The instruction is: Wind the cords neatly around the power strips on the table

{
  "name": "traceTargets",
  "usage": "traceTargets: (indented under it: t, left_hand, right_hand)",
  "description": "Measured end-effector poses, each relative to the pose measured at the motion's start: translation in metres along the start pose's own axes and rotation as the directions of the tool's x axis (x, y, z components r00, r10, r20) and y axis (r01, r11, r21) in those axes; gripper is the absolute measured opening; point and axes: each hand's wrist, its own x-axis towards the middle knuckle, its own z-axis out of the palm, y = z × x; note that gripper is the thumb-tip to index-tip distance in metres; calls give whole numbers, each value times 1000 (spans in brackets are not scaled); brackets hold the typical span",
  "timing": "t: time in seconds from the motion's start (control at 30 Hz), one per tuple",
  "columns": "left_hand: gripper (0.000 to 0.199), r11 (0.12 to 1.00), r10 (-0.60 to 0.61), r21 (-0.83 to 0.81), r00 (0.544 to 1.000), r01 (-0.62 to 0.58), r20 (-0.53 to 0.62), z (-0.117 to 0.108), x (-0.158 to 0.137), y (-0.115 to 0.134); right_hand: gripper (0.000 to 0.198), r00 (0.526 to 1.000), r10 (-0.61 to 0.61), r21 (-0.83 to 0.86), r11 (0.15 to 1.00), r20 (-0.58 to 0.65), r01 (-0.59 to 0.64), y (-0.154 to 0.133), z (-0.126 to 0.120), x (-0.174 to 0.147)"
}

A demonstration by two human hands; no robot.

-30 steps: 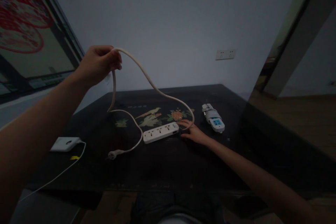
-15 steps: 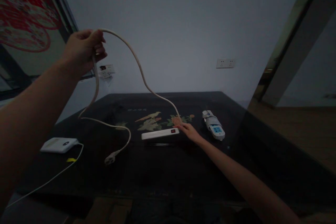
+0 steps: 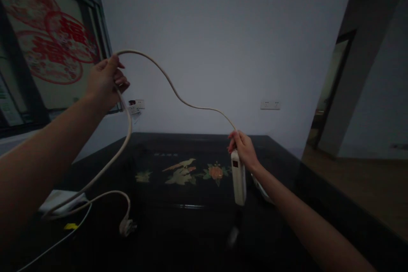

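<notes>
My left hand, raised at the left, is closed on a beige power cord. The cord arches across to the right and also loops down to the table, ending in a plug that lies there. My right hand is closed round the end of a white power strip, where the cord enters. The strip hangs upright below the fingers, above the table, its dark red switch near the top. Behind my right wrist, a second white power strip with a wrapped cord is mostly hidden.
The glossy black table bears a bird-and-flower picture. At its left lie a white device with a thin cable and a yellow tag. Wall sockets sit behind, a window at left, a doorway at right.
My right hand has lifted the power strip off the table, turning it from lying flat to hanging upright. The cord's slack has swung left, across the white device. The view has tilted up.
</notes>
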Motion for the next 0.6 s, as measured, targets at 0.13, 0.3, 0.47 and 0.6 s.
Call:
traceTargets:
  t: [0.13,0.3,0.47,0.6]
  left_hand:
    - [35,946,-101,-319,990,64,-102,6,8,13]
    - [27,908,59,-411,996,-81,-64,33,17,28]
    - [34,963,166,-246,958,-107,232,74,-10,48]
    - [47,988,153,-98,740,-118,655,122,-67,61]
  right_hand:
    - [40,999,-43,-40,998,-11,43,-52,-20,38]
    - [22,998,-41,-52,998,-57,38,-126,-47,84]
    - [20,980,-169,-205,968,-110,143,-194,-66,110]
    - [25,963,-256,-271,936,-80,226,-230,-72,121]
